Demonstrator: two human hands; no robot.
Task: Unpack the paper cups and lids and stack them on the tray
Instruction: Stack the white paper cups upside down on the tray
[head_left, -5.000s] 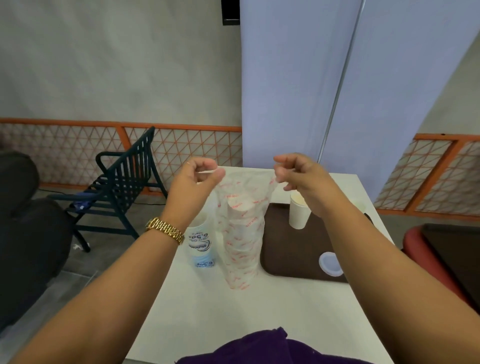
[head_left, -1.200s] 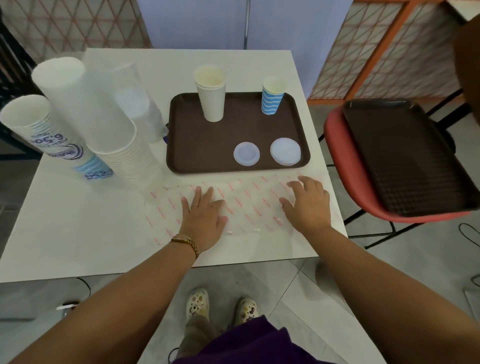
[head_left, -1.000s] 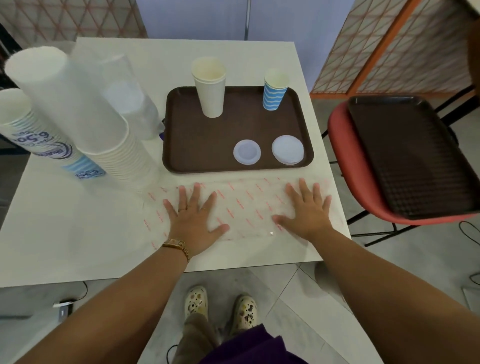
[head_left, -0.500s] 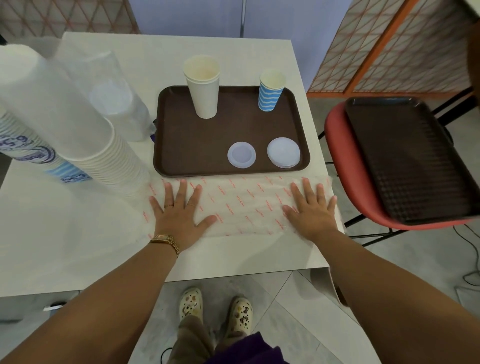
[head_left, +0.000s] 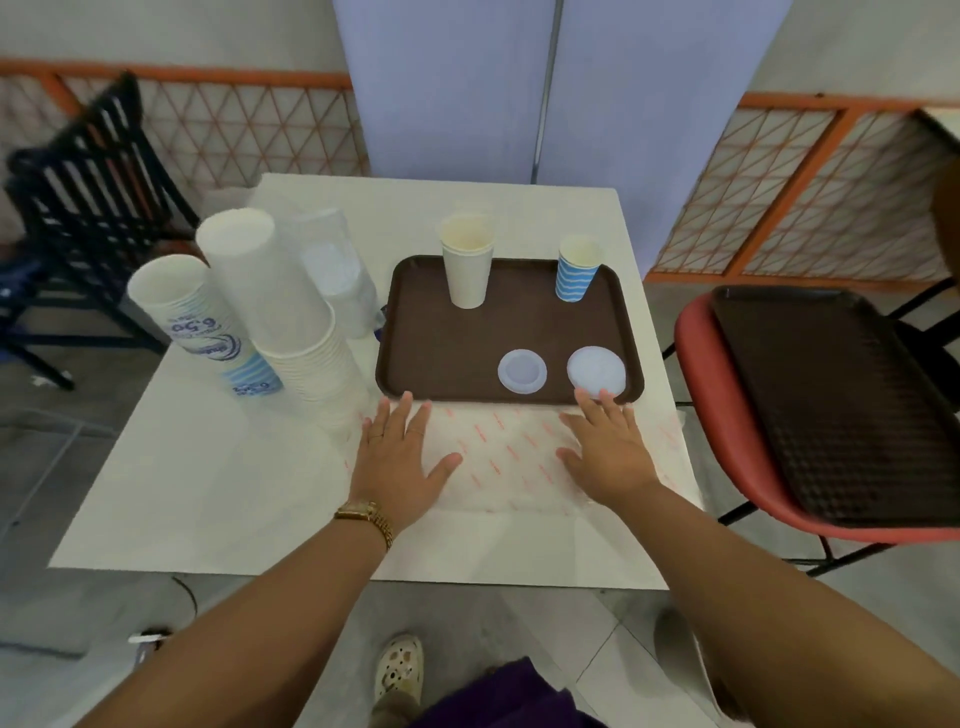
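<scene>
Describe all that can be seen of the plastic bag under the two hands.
The plastic bag is clear and thin, printed with small red marks. It lies empty and flat on the white table, just before the brown tray. The left hand and right hand press on it with straight fingers.

Tray (head_left: 415, 358) sits on table (head_left: 208, 483), right of centre; on it, plain cup stack (head_left: 467, 265) back-left, striped cup (head_left: 576, 270) back-right, small lid (head_left: 522, 372) and larger lid (head_left: 596, 371) side by side at front right. Flat plastic wrapper (head_left: 498, 452) lies on table just before tray, left hand (head_left: 400, 457) and right hand (head_left: 608, 452) flat on it. Left of tray: sleeve of lids (head_left: 337, 275), tall cup stack (head_left: 291, 322), printed cup stack (head_left: 202, 322) leftmost; second tray (head_left: 841, 410) on chair (head_left: 727, 457) right of table.
</scene>
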